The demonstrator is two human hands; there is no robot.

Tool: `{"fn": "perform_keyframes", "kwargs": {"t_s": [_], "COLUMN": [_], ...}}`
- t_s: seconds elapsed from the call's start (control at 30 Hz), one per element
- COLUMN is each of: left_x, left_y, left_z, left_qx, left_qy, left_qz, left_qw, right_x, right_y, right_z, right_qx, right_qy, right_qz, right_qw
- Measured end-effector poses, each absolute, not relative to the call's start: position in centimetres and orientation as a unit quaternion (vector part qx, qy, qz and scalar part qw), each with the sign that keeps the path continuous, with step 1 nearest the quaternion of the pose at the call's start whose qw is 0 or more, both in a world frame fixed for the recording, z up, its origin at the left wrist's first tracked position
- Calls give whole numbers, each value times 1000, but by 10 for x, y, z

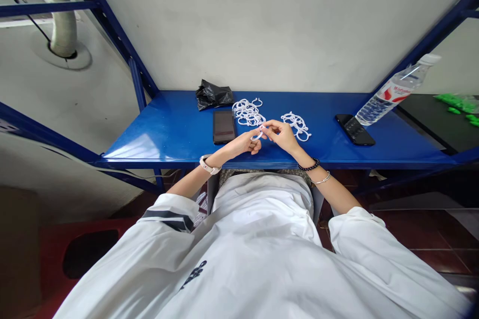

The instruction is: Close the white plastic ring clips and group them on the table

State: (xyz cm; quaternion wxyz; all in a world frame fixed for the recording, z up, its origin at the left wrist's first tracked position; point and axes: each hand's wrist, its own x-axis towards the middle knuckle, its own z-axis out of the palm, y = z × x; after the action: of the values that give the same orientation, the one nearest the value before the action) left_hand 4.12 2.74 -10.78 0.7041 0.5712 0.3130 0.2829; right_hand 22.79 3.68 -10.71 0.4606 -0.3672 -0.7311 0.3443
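Both my hands meet over the near middle of a blue shelf (157,132). My left hand (245,143) and my right hand (279,134) are closed in pinches on one small white plastic ring (258,135) held between them. A heap of the same white rings (247,112) lies just beyond my left hand. A smaller heap of white rings (296,125) lies to the right of my right hand. A watch sits on my left wrist, a bead bracelet and a bangle on my right.
A dark phone (223,126) lies face up left of my hands, with a crumpled black bag (213,94) behind it. Another black phone (355,129) and a tilted water bottle (396,89) are at the right. Green pieces (462,105) lie on a dark surface far right.
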Motion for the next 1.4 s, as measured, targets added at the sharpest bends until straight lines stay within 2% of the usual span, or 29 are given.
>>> {"fn": "perform_keyframes", "kwargs": {"t_s": [0.17, 0.57, 1.03, 1.4], "left_x": [32, 51, 45, 44], "left_y": [16, 10, 7, 7], "left_z": [-110, -119, -119, -117], "left_qx": [609, 686, 699, 667], "left_qy": [305, 390, 345, 353], "left_qz": [298, 372, 367, 385], "left_qw": [668, 489, 508, 531], "right_x": [225, 246, 242, 242], "right_y": [22, 14, 10, 11], "right_z": [-108, -128, -129, -128], "right_qx": [-365, -385, -392, -392], "right_qy": [-738, -646, -687, -657], "right_qz": [364, 459, 414, 430], "right_qw": [435, 473, 451, 479]}}
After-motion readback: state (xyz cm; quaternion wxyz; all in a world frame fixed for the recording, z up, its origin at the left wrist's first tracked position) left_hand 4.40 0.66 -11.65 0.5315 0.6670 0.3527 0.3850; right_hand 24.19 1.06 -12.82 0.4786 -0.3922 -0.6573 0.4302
